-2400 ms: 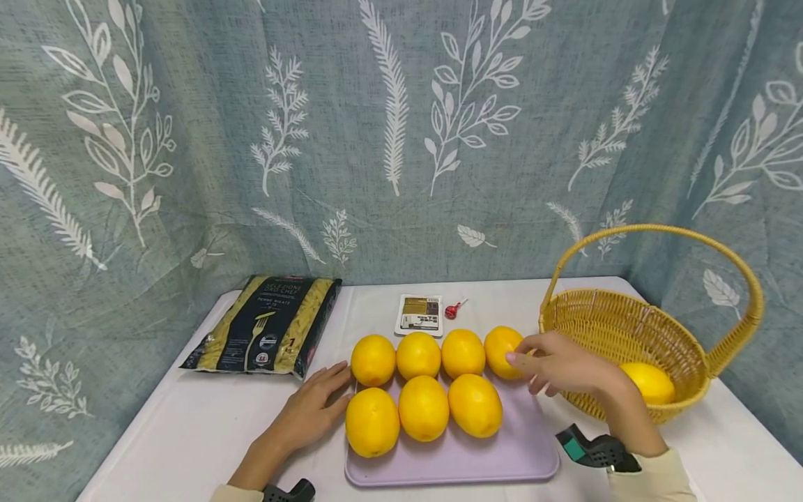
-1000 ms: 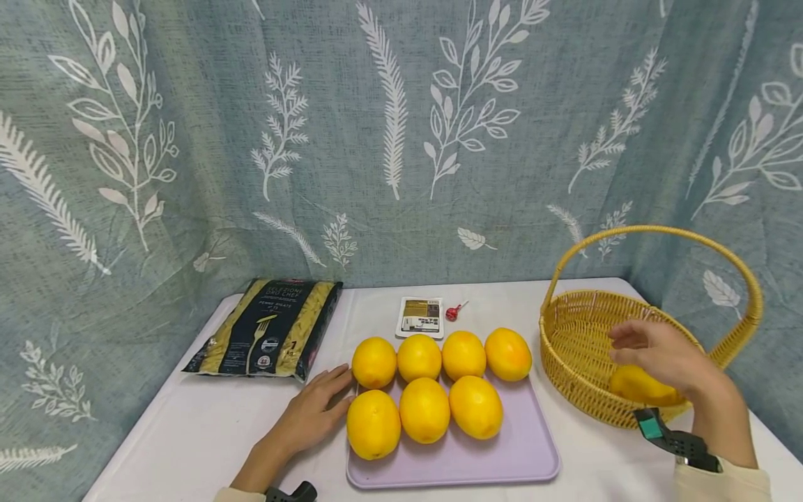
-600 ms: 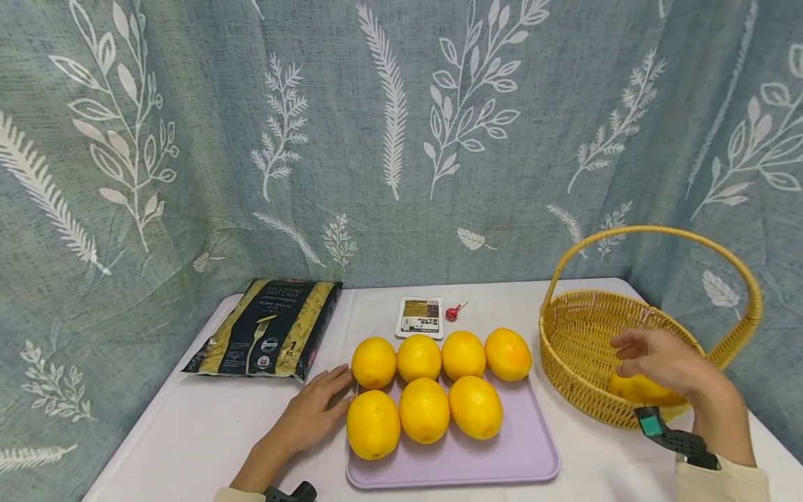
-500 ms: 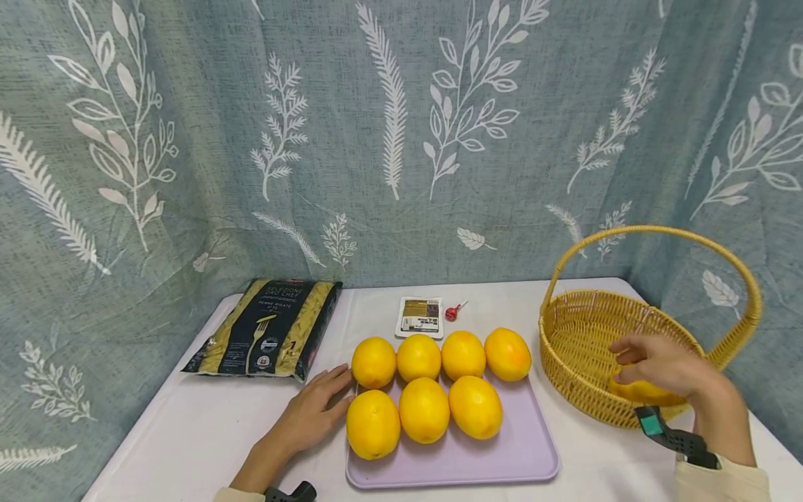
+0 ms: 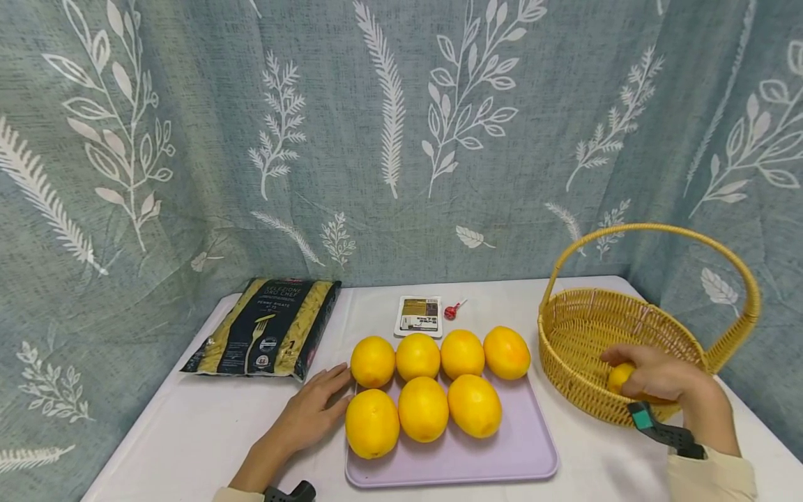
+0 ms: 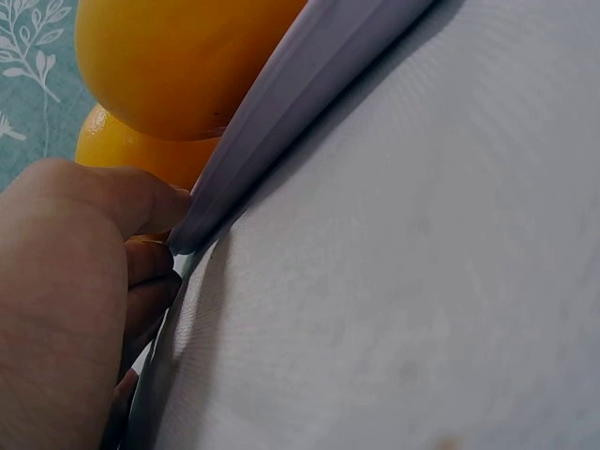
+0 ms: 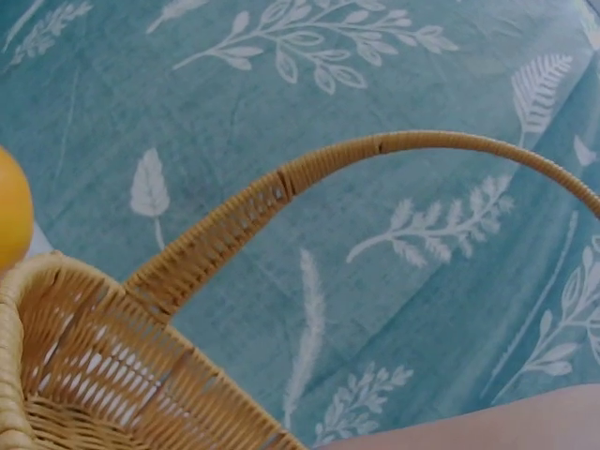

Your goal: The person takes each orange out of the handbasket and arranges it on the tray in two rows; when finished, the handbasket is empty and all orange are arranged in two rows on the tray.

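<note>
My right hand [image 5: 659, 373] reaches down into the wicker basket [image 5: 552, 348], its thumb and fingers curled round an orange [image 5: 620, 377] whose near part is hidden by the hand. In the right wrist view, the basket's woven wall [image 7: 103, 356] and tall handle [image 7: 394, 142] show, but not the fingers. My left hand [image 5: 311, 411] rests on the table at the left edge of a lilac tray [image 5: 458, 470], fingers relaxed. Seen from the left wrist, its thumb [image 6: 155, 199] touches the tray's rim [image 6: 272, 112]. Several oranges [image 5: 424, 409] lie on the tray in two rows.
A bag of penne pasta [image 5: 266, 326] lies at the back left of the white-covered table. Behind the tray are a small flat packet [image 5: 419, 316] and a red lollipop [image 5: 452, 311]. A patterned curtain [image 5: 376, 139] hangs behind the table. The basket's handle arches over its opening.
My right hand has gone from the tray's far-right orange across to the basket, then lower inside, and now grips the orange there. My left hand stays by the tray.
</note>
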### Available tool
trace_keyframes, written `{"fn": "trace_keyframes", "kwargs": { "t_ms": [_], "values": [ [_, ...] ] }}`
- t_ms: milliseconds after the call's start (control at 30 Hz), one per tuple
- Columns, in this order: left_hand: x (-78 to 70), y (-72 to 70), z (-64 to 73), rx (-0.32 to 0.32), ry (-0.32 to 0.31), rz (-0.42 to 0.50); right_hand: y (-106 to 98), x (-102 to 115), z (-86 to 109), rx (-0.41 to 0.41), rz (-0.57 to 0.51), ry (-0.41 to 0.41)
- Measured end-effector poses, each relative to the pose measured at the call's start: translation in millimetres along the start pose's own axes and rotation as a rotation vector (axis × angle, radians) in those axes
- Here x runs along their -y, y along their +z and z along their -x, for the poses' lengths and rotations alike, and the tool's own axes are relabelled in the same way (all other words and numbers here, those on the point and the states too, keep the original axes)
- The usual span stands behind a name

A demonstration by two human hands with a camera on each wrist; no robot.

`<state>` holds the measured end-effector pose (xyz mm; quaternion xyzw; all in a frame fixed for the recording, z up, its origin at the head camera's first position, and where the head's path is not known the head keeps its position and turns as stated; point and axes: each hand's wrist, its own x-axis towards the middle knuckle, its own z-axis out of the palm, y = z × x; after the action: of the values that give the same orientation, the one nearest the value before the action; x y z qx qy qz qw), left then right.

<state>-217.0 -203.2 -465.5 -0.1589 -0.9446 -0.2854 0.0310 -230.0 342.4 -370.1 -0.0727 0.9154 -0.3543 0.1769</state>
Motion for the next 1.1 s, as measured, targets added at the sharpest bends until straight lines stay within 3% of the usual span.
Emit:
{"fn": "trace_keyframes", "kwargs": {
  "t_ms": [100, 267, 700, 1100],
  "values": [
    [0.2, -0.2, 0.1, 0.003, -0.007, -0.003, 2, -1, -1.6, 0.003, -0.032, 0.027],
    [-0.1, -0.4, -0.5, 0.008, -0.012, -0.009, 2, -1, -3.8, -0.019, 0.002, 0.061],
    [0.2, 0.6, -0.4, 0.009, -0.001, -0.008, 6, -8, -10.1, -0.204, 0.137, 0.091],
    [1.5, 0.8, -0.5, 0.006, 0.002, -0.009, 8, -6, -14.7, -0.212, 0.223, 0.108]
  ]
}}
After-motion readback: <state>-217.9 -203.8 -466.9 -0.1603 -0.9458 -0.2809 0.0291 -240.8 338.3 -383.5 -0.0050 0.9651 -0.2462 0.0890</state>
